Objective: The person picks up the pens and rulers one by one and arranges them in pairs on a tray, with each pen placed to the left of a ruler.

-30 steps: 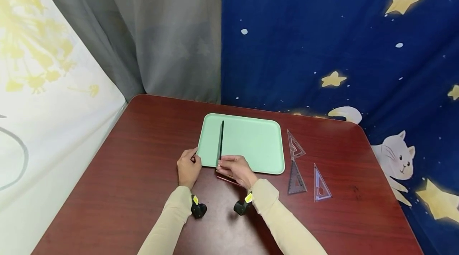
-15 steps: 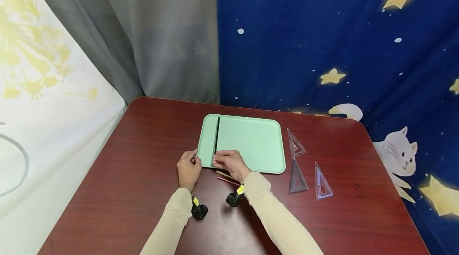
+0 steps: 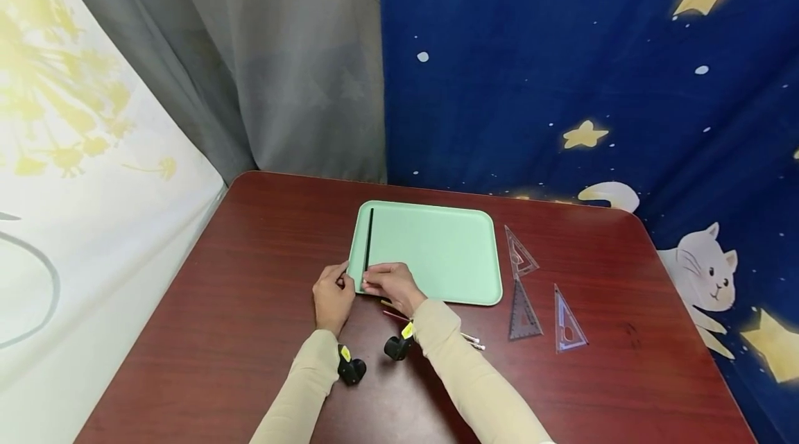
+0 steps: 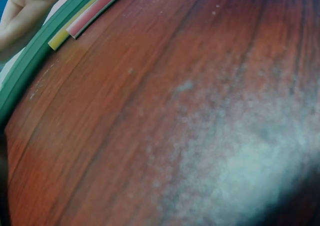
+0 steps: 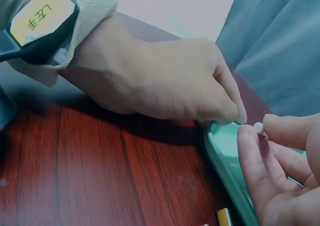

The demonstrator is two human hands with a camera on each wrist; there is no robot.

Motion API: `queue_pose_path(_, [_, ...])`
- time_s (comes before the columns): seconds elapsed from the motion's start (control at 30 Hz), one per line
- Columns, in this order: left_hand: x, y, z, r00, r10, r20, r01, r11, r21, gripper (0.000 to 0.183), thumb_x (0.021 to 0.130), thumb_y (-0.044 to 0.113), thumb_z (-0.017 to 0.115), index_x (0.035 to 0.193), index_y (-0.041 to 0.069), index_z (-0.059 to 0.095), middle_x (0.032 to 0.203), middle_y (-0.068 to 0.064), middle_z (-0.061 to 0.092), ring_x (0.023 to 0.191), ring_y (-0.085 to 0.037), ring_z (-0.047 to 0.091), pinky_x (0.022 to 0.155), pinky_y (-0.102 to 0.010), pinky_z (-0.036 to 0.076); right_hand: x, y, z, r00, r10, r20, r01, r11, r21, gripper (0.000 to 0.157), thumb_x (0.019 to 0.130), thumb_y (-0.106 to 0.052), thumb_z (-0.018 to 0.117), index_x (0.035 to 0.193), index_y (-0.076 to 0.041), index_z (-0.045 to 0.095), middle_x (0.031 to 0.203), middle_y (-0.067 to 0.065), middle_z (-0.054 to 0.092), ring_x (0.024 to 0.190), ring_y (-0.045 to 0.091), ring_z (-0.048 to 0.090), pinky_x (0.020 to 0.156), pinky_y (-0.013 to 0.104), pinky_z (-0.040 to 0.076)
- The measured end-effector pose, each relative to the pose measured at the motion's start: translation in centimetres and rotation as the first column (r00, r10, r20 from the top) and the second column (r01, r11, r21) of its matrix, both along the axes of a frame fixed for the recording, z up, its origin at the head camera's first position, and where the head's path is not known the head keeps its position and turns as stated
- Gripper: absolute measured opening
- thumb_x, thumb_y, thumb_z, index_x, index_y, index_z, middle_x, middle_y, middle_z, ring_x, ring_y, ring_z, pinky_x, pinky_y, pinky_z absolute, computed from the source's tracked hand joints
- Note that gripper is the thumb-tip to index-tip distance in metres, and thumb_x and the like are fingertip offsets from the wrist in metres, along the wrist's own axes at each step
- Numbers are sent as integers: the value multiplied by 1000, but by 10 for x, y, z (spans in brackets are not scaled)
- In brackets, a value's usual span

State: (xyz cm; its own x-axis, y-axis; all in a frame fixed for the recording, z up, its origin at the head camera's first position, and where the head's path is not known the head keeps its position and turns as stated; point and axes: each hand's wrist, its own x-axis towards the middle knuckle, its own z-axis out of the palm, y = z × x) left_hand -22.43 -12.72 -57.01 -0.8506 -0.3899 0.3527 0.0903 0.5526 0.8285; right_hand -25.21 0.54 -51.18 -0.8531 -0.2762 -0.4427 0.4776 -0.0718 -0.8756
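In the head view my right hand (image 3: pixel 393 284) pinches the near end of a black pencil (image 3: pixel 369 239) between thumb and fingertips. The pencil lies lengthwise along the left side of a mint-green tray (image 3: pixel 437 250). Up close in the right wrist view, its white eraser tip (image 5: pixel 258 128) shows between the fingers. My left hand (image 3: pixel 333 300) grips the tray's near left corner with curled fingers. A yellow pencil (image 4: pixel 61 38) and a red pencil (image 4: pixel 95 13) lie side by side on the table along the tray's near edge, partly hidden under the right forearm in the head view.
Right of the tray lie several clear plastic set squares: one beside its edge (image 3: pixel 529 268), a grey one (image 3: pixel 519 305) below that, and a bluish one (image 3: pixel 571 345) farther right. The dark red table (image 3: pixel 275 243) backs onto grey and blue curtains.
My right hand has moved left with the black pencil, bringing it from farther inside the tray to its left side. My left hand keeps its place at the corner.
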Motion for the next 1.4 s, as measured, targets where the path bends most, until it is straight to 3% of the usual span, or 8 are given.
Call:
queue_pose_path(0.53, [3,3,1,1000,-17,7,17,1000,8,30,85,-1,55,110,0,71,98,-12,68,71,-18,61,60,-27,50,1,-6,-7,1000,-24,12,24,999,38,26,88,1,63,112,11,62,94,18,70,66,7,66,68,20,57])
queue_pose_path(0.73, [4,2,1,1000,4,7,-4,1000,-3,30,84,-2,55,110,1,71,98,-11,68,72,-19,62,61,-30,51,1,-9,-6,1000,-17,7,16,998,55,26,88,1,62,112,10,63,98,19,70,67,7,67,69,21,57])
queue_pose_path(1.4, [3,0,-2,1000,-12,17,12,1000,-7,31,86,0,54,111,2,71,99,-9,68,68,-15,57,59,-26,46,-7,-15,-4,1000,-11,-28,17,979,205,18,85,0,67,101,8,68,76,10,70,59,7,65,62,22,57])
